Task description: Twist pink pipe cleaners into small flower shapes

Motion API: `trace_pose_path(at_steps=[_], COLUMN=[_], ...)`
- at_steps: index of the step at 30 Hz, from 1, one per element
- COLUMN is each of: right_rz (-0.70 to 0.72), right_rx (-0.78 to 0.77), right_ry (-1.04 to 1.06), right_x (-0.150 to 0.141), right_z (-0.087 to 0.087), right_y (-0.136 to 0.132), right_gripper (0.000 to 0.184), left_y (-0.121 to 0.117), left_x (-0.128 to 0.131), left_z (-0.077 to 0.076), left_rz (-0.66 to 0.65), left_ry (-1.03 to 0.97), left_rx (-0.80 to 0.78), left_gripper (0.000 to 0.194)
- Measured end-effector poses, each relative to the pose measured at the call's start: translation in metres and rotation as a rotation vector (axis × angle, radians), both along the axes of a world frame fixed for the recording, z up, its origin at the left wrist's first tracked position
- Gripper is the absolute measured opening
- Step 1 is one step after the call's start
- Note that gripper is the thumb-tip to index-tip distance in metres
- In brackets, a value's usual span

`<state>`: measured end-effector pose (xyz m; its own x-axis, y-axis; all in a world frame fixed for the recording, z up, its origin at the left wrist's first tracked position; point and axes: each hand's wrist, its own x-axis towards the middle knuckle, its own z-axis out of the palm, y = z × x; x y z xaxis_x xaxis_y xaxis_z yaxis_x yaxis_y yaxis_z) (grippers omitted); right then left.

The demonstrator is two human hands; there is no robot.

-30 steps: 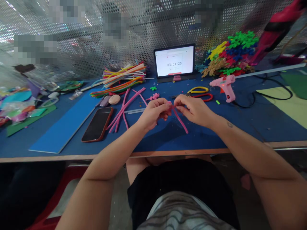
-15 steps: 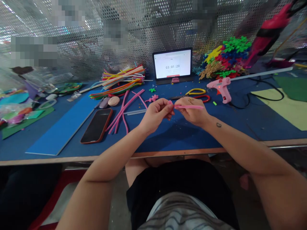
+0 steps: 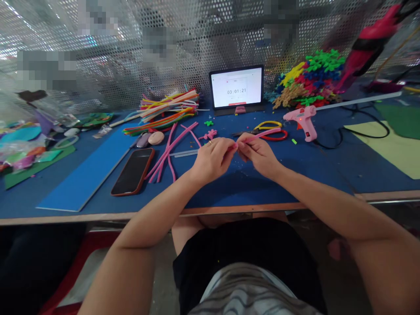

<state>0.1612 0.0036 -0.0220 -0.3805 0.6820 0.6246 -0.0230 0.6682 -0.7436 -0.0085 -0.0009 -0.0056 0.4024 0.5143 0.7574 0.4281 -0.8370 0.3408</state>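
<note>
My left hand and my right hand meet above the blue table, both pinching one pink pipe cleaner. Its free end sticks out up and to the right past my right fingers. The part between my fingertips is hidden. Several loose pink pipe cleaners lie on the table just left of my left hand.
A phone and a blue foam sheet lie to the left. Behind are a bundle of coloured pipe cleaners, a tablet showing a timer, pliers, a pink glue gun with its cable, and finished coloured flowers.
The free end of the pipe cleaner swung from down-right, to level right, to up-right as my hands turned it. The timer ticked on by one second.
</note>
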Motion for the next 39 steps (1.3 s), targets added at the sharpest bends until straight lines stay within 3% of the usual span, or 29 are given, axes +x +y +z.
trace_pose_path(at_steps=[2, 5, 7, 9, 12, 15, 18, 21, 25, 27, 28, 30, 33, 35, 37, 39], right_rz=[-0.093, -0.198, -0.284, -0.361, -0.404, -0.432, -0.423, -0.294, -0.053, 0.025, 0.031, -0.024, -0.194, -0.293, -0.37, -0.411], right_rx=[0.209, 0.558, 0.73, 0.837, 0.894, 0.891, 0.799, 0.554, 0.091, -0.047, -0.047, 0.095, 0.481, 0.656, 0.775, 0.837], right_ry=[-0.094, -0.237, -0.332, -0.411, -0.437, -0.457, -0.477, -0.345, -0.069, -0.025, -0.028, -0.077, -0.224, -0.31, -0.401, -0.47], right_x=[0.006, 0.017, 0.022, 0.024, 0.024, 0.023, 0.021, 0.016, 0.005, 0.003, 0.003, 0.006, 0.015, 0.021, 0.024, 0.025], right_z=[0.004, 0.009, 0.009, 0.009, 0.008, 0.009, 0.01, 0.009, 0.006, 0.005, 0.005, 0.007, 0.01, 0.01, 0.008, 0.007], right_y=[0.0, 0.003, 0.005, 0.007, 0.006, 0.003, -0.001, -0.003, -0.004, -0.004, -0.004, -0.004, -0.001, 0.003, 0.005, 0.006], right_gripper=[0.022, 0.015, 0.016, 0.017, 0.017, 0.018, 0.022, 0.025, 0.029, 0.03, 0.03, 0.028, 0.019, 0.015, 0.016, 0.018], left_y=[0.0, 0.003, 0.005, 0.006, 0.005, 0.002, 0.0, -0.003, -0.003, -0.003, -0.002, -0.001, 0.001, 0.003, 0.004, 0.004], left_x=[0.0, 0.002, 0.002, 0.001, -0.001, -0.001, 0.0, 0.0, -0.003, -0.005, -0.006, -0.006, -0.003, 0.0, 0.002, 0.003], left_z=[0.003, 0.008, 0.009, 0.01, 0.012, 0.014, 0.015, 0.014, 0.012, 0.012, 0.012, 0.013, 0.012, 0.011, 0.01, 0.011], left_rz=[-0.102, -0.336, -0.444, -0.514, -0.548, -0.506, -0.43, -0.314, -0.095, -0.042, -0.038, -0.08, -0.286, -0.42, -0.481, -0.497], left_ry=[-0.138, -0.278, -0.318, -0.362, -0.414, -0.385, -0.313, -0.193, 0.051, 0.134, 0.139, 0.063, -0.153, -0.213, -0.272, -0.363], left_rx=[-0.314, -0.964, -1.263, -1.396, -1.425, -1.348, -1.137, -0.795, -0.157, 0.027, 0.033, -0.172, -0.831, -1.226, -1.416, -1.438], left_gripper=[0.03, 0.056, 0.055, 0.042, 0.03, 0.03, 0.029, 0.022, 0.013, 0.015, 0.017, 0.02, 0.04, 0.051, 0.047, 0.036])
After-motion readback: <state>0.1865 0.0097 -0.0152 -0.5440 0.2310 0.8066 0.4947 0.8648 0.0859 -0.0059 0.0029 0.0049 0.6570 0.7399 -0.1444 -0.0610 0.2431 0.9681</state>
